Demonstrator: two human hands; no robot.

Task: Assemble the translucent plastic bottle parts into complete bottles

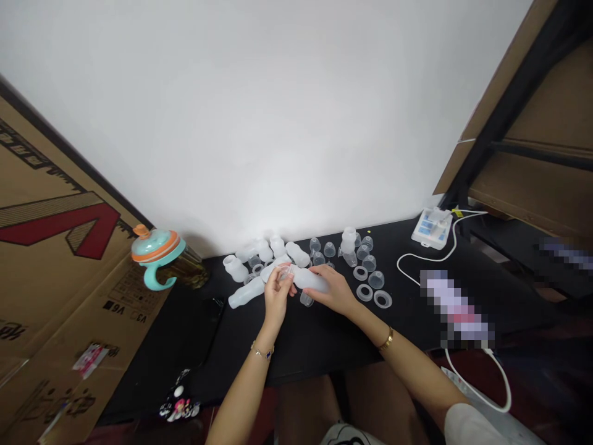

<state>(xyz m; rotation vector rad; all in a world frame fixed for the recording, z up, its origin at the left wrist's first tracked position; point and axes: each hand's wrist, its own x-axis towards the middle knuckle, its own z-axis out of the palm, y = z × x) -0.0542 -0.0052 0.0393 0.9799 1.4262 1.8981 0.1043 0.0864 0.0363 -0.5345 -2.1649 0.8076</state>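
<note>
My right hand (338, 293) is wrapped round a frosted white plastic bottle (308, 279), lying on its side in the grip with its neck to the left. My left hand (277, 295) pinches a small clear plastic piece (287, 271) at the bottle's neck; fingers partly hide it, and I cannot tell whether it is attached. Behind and left of my hands lie several more white bottles (235, 269), and one long white bottle (245, 293) rests beside my left hand. A clear cap (306, 299) lies just below the held bottle.
To the right are several clear domed caps (376, 280), flat rings (382, 300) and an upright white bottle (349, 237). A power strip (432, 228) with a white cable and a blurred-out device (456, 306) lie farther right. At left stand a handled drink jug (160, 256) and a cardboard box (69, 278).
</note>
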